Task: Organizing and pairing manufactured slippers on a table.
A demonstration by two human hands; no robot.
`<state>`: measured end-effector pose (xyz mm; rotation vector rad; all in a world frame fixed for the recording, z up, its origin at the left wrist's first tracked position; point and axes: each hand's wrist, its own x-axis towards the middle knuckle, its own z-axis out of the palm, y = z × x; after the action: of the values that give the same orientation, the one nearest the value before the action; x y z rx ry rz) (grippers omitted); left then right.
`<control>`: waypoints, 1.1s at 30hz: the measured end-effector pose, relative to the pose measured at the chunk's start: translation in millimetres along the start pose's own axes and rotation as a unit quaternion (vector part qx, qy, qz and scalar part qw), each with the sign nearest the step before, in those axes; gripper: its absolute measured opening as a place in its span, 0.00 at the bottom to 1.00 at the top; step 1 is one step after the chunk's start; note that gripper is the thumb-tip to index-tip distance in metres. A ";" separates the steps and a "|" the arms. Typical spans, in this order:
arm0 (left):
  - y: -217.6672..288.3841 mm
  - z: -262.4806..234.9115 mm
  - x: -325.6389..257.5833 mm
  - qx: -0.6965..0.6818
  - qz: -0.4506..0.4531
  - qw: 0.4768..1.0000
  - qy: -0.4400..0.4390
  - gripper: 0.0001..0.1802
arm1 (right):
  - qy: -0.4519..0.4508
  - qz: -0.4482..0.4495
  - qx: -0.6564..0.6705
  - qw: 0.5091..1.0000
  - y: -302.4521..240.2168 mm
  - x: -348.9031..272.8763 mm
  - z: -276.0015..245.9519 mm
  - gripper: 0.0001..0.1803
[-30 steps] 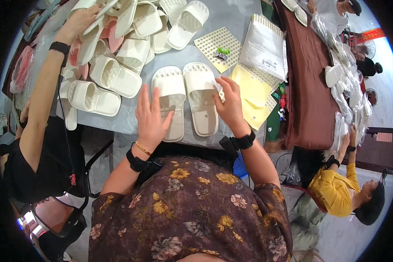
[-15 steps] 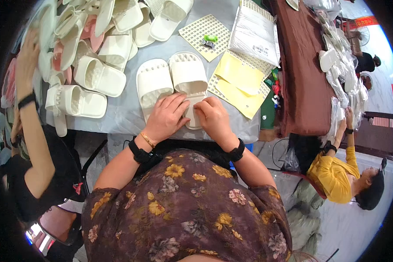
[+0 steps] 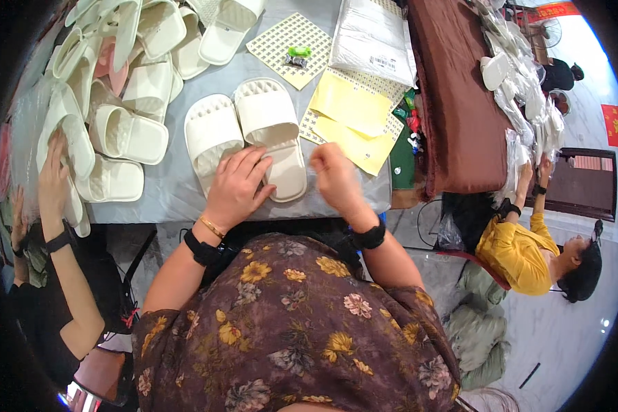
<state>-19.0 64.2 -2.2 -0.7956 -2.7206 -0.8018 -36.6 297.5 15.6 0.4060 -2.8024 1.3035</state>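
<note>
A pair of cream slippers, the left slipper [image 3: 213, 130] and the right slipper [image 3: 268, 113], lies side by side before me with toe openings facing away. My left hand [image 3: 237, 178] lies across their near parts, its fingers stretched and loosely spread. Just right of the right slipper, my right hand [image 3: 335, 177] is raised and apart from it. Its fingers are curled together, slightly blurred, and whatever they may hold is hidden. Nearest to it are a yellow backing sheet [image 3: 356, 152] and sheets of small printed stickers [image 3: 285, 42].
A heap of cream slippers [image 3: 127, 134] covers the table's left side, with a co-worker's hand [image 3: 53, 175] at it. Small wrapped packets [image 3: 299, 51] lie on one sticker sheet. A white plastic mailer [image 3: 374, 44] lies behind. Another person in yellow [image 3: 515, 250] works at the right.
My right hand has come off the right slipper and moved to its right. My left hand stays on the pair. The view has shifted rightward, and the left co-worker's hand has come lower.
</note>
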 end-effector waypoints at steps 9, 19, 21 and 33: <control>0.4 1.3 -1.0 0.002 -0.001 1.000 -0.004 0.27 | 0.161 0.168 -0.129 0.964 70.1 -17.3 -97.2 0.05; -0.8 2.5 -1.6 0.009 -0.002 1.000 0.000 0.27 | 0.136 0.230 -0.186 0.945 96.5 -36.3 -131.8 0.05; -0.9 2.8 -1.4 0.008 0.001 1.000 -0.001 0.27 | 0.133 0.243 -0.197 0.940 99.2 -44.9 -133.2 0.04; 0.3 1.4 0.1 0.006 0.001 1.000 0.000 0.27 | 0.118 0.226 -0.220 0.941 120.3 -55.0 -120.1 0.08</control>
<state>-19.0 65.2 -3.1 -0.7966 -2.7220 -0.7833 -23.2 474.6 -3.6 -0.4034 -2.9397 0.6497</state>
